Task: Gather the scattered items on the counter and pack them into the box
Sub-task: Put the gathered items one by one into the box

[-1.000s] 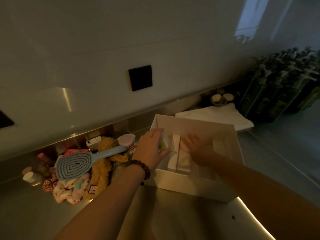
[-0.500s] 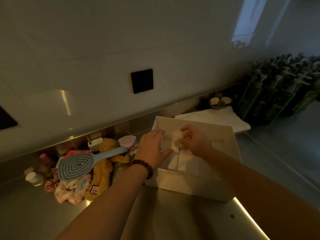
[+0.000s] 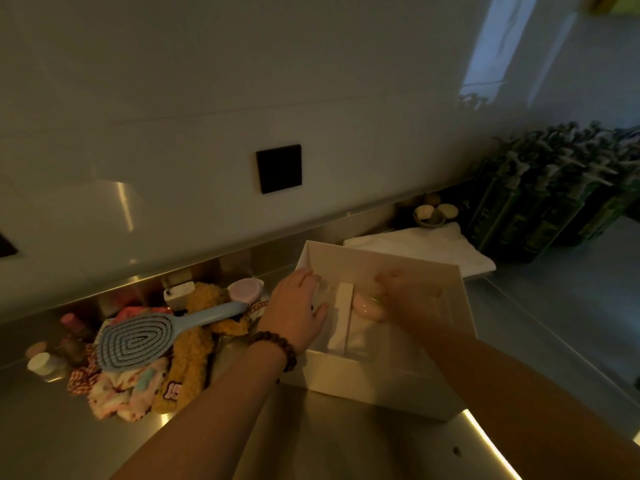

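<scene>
Currently both hands are inside the box. Right hand looks curled round a small pink item, blurred, beside the white divider. Left hand rests flat on the box's left edge, fingers straight. Best to seat the item fully in its compartment before letting go, left hand bracing. Hairbrush and remaining pile sit on the worktop, just left of the left hand.

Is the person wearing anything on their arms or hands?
Yes, one thing. The left hand has a bracelet of dark round beads around its wrist. The right hand wears nothing. Both forearms are bare, with no sleeves, gloves or rings showing.
</scene>
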